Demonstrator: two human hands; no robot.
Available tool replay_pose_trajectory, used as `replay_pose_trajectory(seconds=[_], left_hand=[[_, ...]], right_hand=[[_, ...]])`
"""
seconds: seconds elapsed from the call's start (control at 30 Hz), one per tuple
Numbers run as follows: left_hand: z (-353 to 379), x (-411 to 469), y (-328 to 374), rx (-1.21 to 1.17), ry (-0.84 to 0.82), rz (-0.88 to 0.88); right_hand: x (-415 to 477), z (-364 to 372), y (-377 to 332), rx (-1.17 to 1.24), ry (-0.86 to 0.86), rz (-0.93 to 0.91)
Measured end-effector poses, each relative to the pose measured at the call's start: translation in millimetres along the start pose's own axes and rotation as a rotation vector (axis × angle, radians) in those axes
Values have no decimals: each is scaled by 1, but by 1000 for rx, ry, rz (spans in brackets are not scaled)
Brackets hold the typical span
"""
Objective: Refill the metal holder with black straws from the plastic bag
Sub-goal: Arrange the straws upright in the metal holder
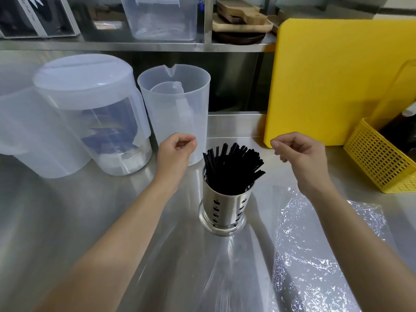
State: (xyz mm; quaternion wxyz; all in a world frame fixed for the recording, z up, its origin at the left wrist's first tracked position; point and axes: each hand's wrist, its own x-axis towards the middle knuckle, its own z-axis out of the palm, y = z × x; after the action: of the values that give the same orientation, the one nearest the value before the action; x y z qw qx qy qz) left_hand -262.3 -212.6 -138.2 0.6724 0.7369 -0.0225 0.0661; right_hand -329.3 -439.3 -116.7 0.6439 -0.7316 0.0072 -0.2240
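A perforated metal holder [222,210] stands upright on the steel counter, packed with black straws [231,170] that fan out above its rim. My left hand [175,152] hovers just left of the straw tips and my right hand [299,154] just right of them. Each hand has thumb and forefinger pinched together. A clear plastic bag [310,262] lies crinkled on the counter at the lower right. Its faint smooth film spreads across the counter in front of the holder and seems to rise to my pinched fingers. No straws show inside the bag.
Two translucent plastic pitchers [175,113] [94,113] stand behind the left hand. A yellow cutting board [333,82] leans upright at the back right, with a yellow mesh basket [382,158] beside it. Shelves with containers and wooden boards run along the back.
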Motion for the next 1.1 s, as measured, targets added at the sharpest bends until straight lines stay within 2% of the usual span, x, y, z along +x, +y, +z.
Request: replay_pose_trajectory(seconds=[0.37, 0.57, 0.7, 0.8, 1.0, 1.1], left_hand=[[-7, -7, 2, 89, -48, 41], [3, -15, 15, 346, -187, 280], [18, -20, 23, 609, -270, 522], [30, -19, 25, 762, -328, 625], [42, -16, 28, 749, -376, 599], [40, -14, 28, 737, -397, 584]], right_hand=[[-3, 1, 2, -41, -25, 8], [-6, -2, 2, -52, -68, 40], [-6, -4, 2, -84, -159, 103], [-8, -2, 2, -190, -266, 120], [-15, 2, -5, -67, -485, 135], [-16, 0, -6, -18, -500, 138]])
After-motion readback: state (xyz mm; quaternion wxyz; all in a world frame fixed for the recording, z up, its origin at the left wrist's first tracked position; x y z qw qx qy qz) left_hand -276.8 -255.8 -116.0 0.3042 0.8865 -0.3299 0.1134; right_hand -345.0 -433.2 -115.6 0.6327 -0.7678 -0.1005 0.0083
